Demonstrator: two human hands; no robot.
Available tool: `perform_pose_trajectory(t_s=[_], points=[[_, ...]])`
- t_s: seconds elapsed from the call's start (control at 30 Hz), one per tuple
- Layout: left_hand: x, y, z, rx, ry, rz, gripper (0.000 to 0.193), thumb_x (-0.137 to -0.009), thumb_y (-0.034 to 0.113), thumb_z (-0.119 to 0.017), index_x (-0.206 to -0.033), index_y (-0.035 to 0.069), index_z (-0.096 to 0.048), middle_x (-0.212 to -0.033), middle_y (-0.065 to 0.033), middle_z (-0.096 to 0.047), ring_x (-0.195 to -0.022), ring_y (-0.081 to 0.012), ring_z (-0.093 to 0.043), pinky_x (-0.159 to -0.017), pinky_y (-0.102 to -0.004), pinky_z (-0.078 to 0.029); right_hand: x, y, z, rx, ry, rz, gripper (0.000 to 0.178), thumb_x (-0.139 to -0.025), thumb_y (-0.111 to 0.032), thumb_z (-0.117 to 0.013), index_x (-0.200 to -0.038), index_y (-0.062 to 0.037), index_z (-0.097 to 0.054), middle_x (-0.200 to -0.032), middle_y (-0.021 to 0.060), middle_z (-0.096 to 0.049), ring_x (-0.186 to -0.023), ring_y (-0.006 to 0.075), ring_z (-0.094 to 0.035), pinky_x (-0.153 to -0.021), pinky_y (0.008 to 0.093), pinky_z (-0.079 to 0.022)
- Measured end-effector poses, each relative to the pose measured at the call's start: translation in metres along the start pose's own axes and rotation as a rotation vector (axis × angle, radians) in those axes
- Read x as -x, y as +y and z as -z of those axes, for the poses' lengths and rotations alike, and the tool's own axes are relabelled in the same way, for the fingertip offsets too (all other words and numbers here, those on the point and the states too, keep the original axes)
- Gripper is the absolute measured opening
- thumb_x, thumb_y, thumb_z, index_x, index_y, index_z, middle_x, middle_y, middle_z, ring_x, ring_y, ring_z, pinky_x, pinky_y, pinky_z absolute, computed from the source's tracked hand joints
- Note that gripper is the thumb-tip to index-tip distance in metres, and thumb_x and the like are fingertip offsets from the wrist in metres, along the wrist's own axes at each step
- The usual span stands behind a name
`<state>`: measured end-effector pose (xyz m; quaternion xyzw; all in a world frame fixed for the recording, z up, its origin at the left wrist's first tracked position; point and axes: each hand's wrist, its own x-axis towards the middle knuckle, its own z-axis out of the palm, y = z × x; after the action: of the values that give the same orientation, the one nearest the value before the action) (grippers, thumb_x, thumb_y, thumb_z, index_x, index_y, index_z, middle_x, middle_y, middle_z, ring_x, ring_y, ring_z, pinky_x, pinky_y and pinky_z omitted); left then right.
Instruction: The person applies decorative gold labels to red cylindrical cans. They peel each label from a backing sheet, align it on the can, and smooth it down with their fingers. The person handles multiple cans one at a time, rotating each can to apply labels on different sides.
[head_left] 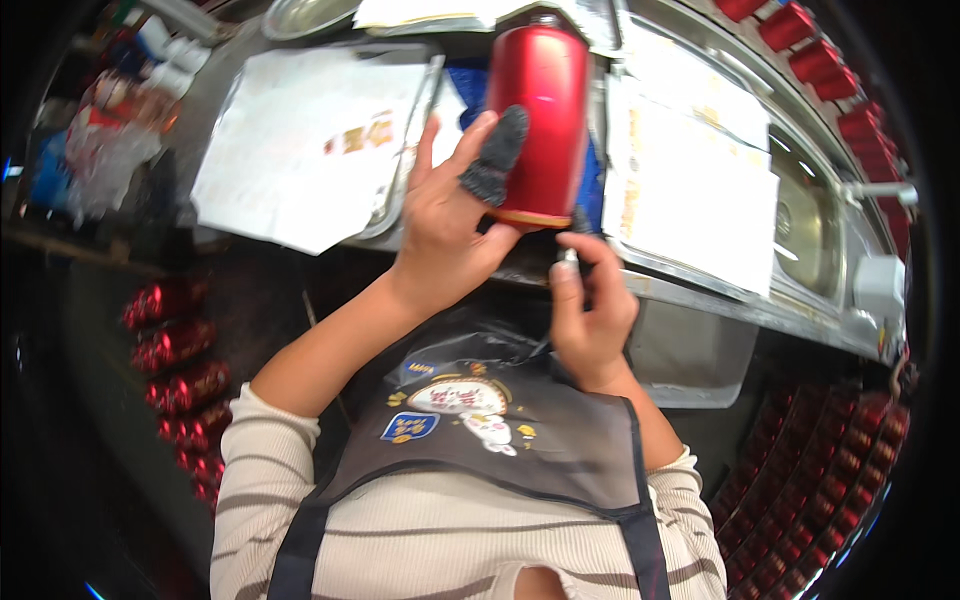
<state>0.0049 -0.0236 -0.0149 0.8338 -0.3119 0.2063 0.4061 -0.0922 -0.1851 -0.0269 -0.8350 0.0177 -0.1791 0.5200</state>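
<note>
The left hand (440,215) is at the left side of a red metal canister (540,120), its fingers partly spread and one dark finger cover (497,160) lying against the canister's wall; whether the hand clasps the canister or only steadies it, I cannot tell. The right hand (600,315) sits just below the canister's base, thumb and forefinger bent toward each other with a small pale spot at the thumb tip; whether they pinch anything there is unclear. The canister extends away from the grip, base toward the wearer and neck at the far end. Blue material (592,190) shows just behind it. Left of the grip, a white sheet (290,150) covers most of a metal tray; to its right lie more white sheets (690,200), with a metal basin (805,225) farther out. Nearer than the grip is a dark apron (540,440) with a printed rabbit. Below and right of it, a grey bin (690,355) sits under the counter edge. Red cylinders (180,345) are stacked lower left, well apart from both hands.
</note>
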Motion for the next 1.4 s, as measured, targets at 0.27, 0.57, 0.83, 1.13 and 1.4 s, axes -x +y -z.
perform_pose_trajectory(t_s=[0.27,0.57,0.83,1.13,1.4], points=[[0.003,0.004,-0.008,-0.039,-0.075,0.002,0.081,-0.071,0.004,-0.076,-0.146,0.001,-0.045,-0.142,-0.0137,-0.057,-0.136,-0.0305,-0.050,-0.120,-0.0551,-0.016,-0.029,-0.021,0.022,0.441,-0.201,0.591,0.036,-0.073,-0.009,-0.069,-0.109,-0.0094,-0.068,-0.064,0.0013,-0.053,-0.046,0.0177,-0.053,-0.045,0.0323,-0.041],[0.016,0.006,0.014,-0.053,-0.122,0.074,0.081,-0.083,0.010,-0.073,-0.152,0.000,-0.032,-0.152,-0.0183,-0.045,-0.143,-0.0308,-0.038,-0.122,-0.0495,-0.006,-0.054,-0.034,0.022,0.527,-0.402,0.769,0.027,-0.078,-0.016,-0.063,-0.104,-0.0089,-0.062,-0.065,0.0023,-0.052,-0.049,0.0174,-0.059,-0.046,0.0339,-0.044],[-0.014,0.024,0.002,0.035,-0.183,0.039,0.115,-0.068,0.015,-0.091,-0.158,0.003,-0.020,-0.154,-0.0184,-0.040,-0.139,-0.0333,-0.042,-0.121,-0.0500,-0.012,-0.052,0.002,0.095,0.178,-0.023,0.087,0.014,-0.086,-0.009,-0.070,-0.099,-0.0048,-0.071,-0.074,0.0102,-0.068,-0.050,0.0139,-0.059,-0.045,0.0271,-0.041],[-0.010,0.021,-0.003,0.152,-0.213,0.226,0.115,-0.068,0.006,-0.091,-0.158,0.001,-0.019,-0.152,-0.0130,-0.044,-0.130,-0.0202,-0.051,-0.108,-0.0330,-0.041,-0.266,0.155,0.171,1.002,-0.048,-0.210,0.031,-0.088,-0.016,-0.056,-0.113,-0.0172,-0.074,-0.105,0.0180,-0.063,-0.094,0.0369,-0.065,-0.083,0.0443,-0.053],[-0.001,0.018,-0.003,0.086,-0.226,0.321,0.113,-0.069,0.026,-0.092,-0.152,-0.009,-0.024,-0.152,-0.0230,-0.043,-0.142,-0.0332,-0.042,-0.121,-0.0467,-0.019,-0.248,0.173,0.236,1.063,0.001,-0.352,0.027,-0.086,-0.022,-0.061,-0.107,-0.0174,-0.078,-0.105,0.0163,-0.067,-0.099,0.0343,-0.065,-0.086,0.0428,-0.052]])
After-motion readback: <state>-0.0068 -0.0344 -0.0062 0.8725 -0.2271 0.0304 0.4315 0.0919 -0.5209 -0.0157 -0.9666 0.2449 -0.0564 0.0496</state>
